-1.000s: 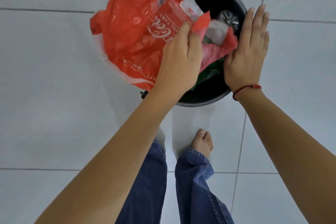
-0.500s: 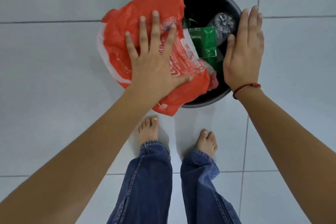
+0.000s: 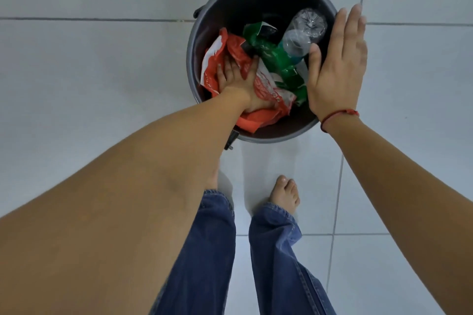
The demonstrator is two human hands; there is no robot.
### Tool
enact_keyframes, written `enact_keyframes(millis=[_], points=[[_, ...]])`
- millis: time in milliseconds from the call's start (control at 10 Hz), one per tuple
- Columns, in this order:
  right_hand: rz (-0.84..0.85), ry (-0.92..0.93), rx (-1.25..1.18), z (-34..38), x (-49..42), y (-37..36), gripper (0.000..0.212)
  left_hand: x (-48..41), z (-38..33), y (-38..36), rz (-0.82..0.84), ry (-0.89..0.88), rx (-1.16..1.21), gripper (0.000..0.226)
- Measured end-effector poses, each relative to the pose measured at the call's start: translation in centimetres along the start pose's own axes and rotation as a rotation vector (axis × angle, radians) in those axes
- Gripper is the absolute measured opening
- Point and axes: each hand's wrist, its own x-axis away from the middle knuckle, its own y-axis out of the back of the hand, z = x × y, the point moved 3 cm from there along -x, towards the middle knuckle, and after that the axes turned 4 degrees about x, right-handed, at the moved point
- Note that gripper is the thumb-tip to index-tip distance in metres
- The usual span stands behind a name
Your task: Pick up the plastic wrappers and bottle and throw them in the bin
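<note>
The bin (image 3: 202, 41) is set on the tiled floor (image 3: 89, 71) at 12 o'clock from the feet (image 3: 284, 193). Inside it, the wrappers (image 3: 271, 56) are piled toward 9 o'clock, pressed flat by the left hand (image 3: 238, 79); the bottle (image 3: 304, 30) is leaned toward 2 o'clock. The right hand (image 3: 335, 69) is held flat at the 3 o'clock rim.

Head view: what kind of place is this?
Probably indoors at home: pale tiled floor, a small round bin of wrappers and a bottle, and bare feet.
</note>
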Motion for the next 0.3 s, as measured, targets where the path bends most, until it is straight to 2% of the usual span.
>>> enact_keyframes(millis=[100,200,300], points=[[0.105,-0.036,0.039,0.5,0.6,0.8,0.058,2.4,-0.3,1.4,0.061,0.005,0.038,0.106],[0.179,-0.064,0.06,2.0,1.1,3.8,0.059,6.5,-0.6,4.1,-0.036,-0.116,0.028,0.074],[0.197,0.017,0.089,3.7,2.0,7.2,0.059,10.5,-0.7,7.2,-0.317,-0.258,-0.056,0.059]])
